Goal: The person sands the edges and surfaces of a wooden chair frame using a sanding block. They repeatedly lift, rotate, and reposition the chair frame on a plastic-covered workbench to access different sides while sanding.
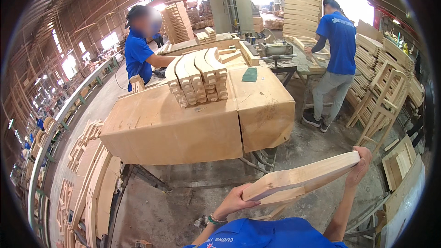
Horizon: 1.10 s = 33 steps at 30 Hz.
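Close in front of my body, I hold a long, pale, slightly curved wooden piece [301, 179] level between both hands. My left hand [236, 203] is closed around its left end, with a green bead bracelet on that wrist. At the far right end, the fingers of my right hand [362, 166] wrap over the edge. A seam runs along the piece's near side, and I cannot tell whether it is one board or two laid together. Beyond it, a stack of curved wooden parts [196, 76] with tenoned ends rests on a plywood-topped bench [183, 140].
A person in blue [138, 53] stands behind the bench at left; another [337, 46] works at a machine table [296, 62] at right. A wooden frame [383, 103] and stacked boards stand along the right side. Wood strips [94, 188] are piled low at left. A green cloth [250, 74] lies on the bench.
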Available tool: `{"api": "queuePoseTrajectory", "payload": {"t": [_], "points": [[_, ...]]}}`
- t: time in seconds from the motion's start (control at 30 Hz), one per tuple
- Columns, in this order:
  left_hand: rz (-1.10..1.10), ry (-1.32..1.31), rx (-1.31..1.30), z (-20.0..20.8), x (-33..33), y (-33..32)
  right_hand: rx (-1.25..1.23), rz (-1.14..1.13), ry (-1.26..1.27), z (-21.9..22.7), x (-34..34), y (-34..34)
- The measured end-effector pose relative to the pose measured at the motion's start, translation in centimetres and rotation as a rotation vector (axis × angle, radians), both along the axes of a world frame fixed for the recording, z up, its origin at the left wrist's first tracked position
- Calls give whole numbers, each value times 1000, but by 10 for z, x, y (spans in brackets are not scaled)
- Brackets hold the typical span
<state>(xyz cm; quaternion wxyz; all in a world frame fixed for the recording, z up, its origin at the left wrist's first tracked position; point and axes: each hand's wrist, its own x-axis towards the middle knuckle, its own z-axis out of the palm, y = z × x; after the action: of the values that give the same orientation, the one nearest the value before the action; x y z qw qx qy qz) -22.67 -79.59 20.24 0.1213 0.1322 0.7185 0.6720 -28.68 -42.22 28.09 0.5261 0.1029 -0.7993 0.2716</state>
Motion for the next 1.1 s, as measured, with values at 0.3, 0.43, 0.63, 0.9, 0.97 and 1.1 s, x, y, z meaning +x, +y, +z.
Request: {"api": "queuePoseTrajectory", "payload": {"t": [0.3,0.43,0.63,0.9,0.97,1.1], "points": [[-41,119,12,-10,2,17,-273,-232,-27,-50,12,33],[-145,171,23,-3,-2,30,-920,-188,-308,-190,43,88],[-249,-123,89,-6,14,51,-2275,36,-1029,-391,103,30],[-268,7,-35,-5,30,94,-2562,366,-1010,-346,64,-121],[-297,-1,-1,-6,30,113,-2524,422,-888,-349,75,-110],[-313,46,-41,2,48,147,-2461,389,-920,-347,92,-84]]}}
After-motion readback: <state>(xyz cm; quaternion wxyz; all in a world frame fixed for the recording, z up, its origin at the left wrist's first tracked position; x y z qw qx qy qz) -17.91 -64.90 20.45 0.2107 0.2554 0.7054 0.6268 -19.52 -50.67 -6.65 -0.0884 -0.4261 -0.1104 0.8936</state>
